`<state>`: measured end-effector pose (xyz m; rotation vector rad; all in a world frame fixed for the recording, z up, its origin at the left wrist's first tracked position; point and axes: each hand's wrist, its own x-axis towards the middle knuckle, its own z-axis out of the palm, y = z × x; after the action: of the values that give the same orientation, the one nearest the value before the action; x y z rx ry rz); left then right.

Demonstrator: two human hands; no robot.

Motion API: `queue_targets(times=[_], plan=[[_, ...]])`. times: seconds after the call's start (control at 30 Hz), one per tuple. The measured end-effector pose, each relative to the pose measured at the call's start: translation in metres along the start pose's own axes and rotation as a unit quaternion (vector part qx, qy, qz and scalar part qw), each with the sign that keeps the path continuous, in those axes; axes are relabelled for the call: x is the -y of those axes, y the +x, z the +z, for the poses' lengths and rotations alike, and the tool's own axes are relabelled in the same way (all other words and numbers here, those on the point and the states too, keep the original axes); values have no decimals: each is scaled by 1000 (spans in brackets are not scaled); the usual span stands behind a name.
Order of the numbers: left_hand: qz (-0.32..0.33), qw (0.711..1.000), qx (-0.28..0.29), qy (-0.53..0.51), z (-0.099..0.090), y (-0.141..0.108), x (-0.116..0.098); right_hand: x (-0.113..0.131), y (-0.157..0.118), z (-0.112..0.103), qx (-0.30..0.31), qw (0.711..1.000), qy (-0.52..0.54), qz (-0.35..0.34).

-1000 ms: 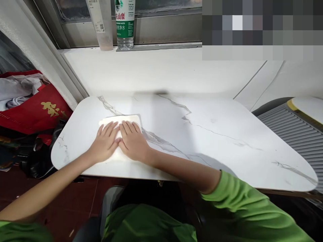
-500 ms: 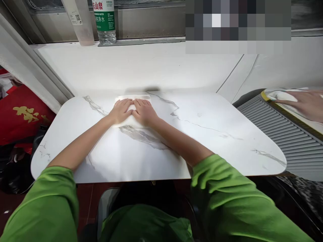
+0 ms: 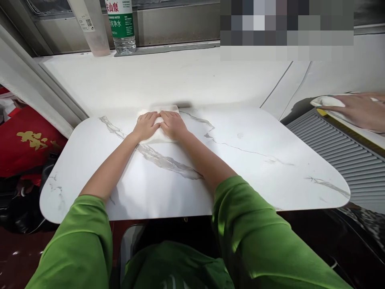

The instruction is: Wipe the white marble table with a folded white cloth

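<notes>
Grey-veined white tabletop (image 3: 168, 196) ends at a white wall (image 3: 192, 76), where my left hand (image 3: 146, 126) and right hand (image 3: 173, 124), fingers flat and close together, could crumple the cream cloth (image 3: 157, 138) by overpushing.

Much of the white cloth (image 3: 159, 138) was concealed beneath the left hand (image 3: 146, 126) and right hand (image 3: 172, 123).
The upper edge cut off the translucent cup (image 3: 90, 30) and the water bottle (image 3: 122, 27), whose finest print was illegible; the left edge cropped the red bag (image 3: 33, 140). Another person's hand (image 3: 362, 111) was cut by the right edge, the 2 green sleeves (image 3: 80, 237) by the lower. A pixelated block (image 3: 285, 26) masked the upper right.
</notes>
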<state>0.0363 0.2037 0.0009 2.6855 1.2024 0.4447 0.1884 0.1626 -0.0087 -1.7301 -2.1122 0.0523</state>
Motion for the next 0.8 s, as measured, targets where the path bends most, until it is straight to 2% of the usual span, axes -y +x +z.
queue_targets(times=[0.17,0.33,0.43,0.5,0.63,0.8], plan=[[14,1000,13,20,-1,-44,-35,9,-46,-12,26,999,-33,-26],[32,999,16,29,8,-98,-95,11,-124,-33,32,997,-52,-50],[47,998,33,19,16,-117,-130,10,-166,-47,30,998,-45,-39],[63,997,45,9,20,-122,-146,9,-185,-52,29,999,-40,-15],[91,995,47,-12,25,-116,-156,5,-193,-54,12,999,-37,27],[74,996,51,-16,28,-77,-143,-12,-156,-48,-18,999,-33,27]])
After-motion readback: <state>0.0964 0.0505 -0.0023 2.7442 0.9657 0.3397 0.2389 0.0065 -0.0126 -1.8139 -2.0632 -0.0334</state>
